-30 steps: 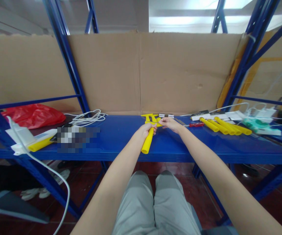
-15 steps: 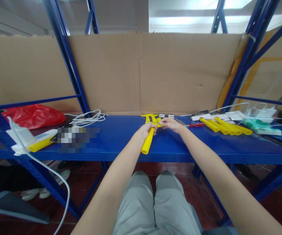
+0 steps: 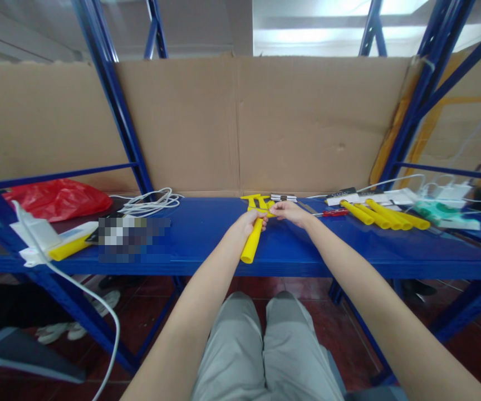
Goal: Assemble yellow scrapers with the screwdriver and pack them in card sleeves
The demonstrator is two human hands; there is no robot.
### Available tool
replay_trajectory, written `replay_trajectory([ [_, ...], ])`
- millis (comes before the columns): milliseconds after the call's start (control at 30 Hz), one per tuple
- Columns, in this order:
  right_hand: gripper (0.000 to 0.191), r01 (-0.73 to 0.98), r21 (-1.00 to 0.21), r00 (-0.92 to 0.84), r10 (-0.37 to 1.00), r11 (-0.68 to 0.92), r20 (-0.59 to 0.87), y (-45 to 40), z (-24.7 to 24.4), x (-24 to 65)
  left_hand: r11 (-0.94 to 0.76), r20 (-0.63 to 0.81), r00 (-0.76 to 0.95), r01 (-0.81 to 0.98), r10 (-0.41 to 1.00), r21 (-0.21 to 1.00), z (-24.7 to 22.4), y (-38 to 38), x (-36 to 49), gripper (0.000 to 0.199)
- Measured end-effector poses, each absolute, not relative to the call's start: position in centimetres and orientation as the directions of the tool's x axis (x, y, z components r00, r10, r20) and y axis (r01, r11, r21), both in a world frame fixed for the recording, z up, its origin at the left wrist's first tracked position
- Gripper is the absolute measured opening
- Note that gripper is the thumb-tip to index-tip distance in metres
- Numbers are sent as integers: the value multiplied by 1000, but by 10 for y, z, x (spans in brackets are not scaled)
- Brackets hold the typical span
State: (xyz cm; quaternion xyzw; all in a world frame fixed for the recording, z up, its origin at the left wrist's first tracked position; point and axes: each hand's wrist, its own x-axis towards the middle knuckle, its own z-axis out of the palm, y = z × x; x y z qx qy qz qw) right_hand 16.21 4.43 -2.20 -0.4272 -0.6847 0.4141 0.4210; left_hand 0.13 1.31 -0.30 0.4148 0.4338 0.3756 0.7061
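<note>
My left hand (image 3: pixel 254 221) is wrapped round a yellow tube-shaped handle (image 3: pixel 249 248). The handle's lower end points toward me, near the table's front edge. Close beside it, my right hand (image 3: pixel 287 212) has its fingertips pinched together at the handle's upper end. Whatever lies between those fingertips is too small to make out. Just beyond both hands, several yellow T-shaped pieces (image 3: pixel 254 198) lie on the blue table (image 3: pixel 207 234), partly covered by my fingers. Behind my right hand there are black-and-silver strips (image 3: pixel 283 197).
To the right lie a red-handled screwdriver (image 3: pixel 334 213), several yellow tubes (image 3: pixel 394 218), white power strips and a green object (image 3: pixel 447 214). On the left are a white cable coil (image 3: pixel 155 201), a red plastic bag (image 3: pixel 60 197) and another yellow handle (image 3: pixel 69 248). Cardboard (image 3: pixel 240 128) stands behind.
My right hand has shifted very slightly left, toward the handle. My left hand and the yellow handle stay in place.
</note>
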Motion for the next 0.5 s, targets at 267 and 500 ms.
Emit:
replay_trajectory([
  [267,17,132,-958,-313,928,256,205,40,-19,163,386,-299,373,-185,878,904,0,10,0,15],
  [500,14,154,-956,-338,923,248,184,37,-18,162,380,-299,377,-161,877,911,0,8,1,16],
])
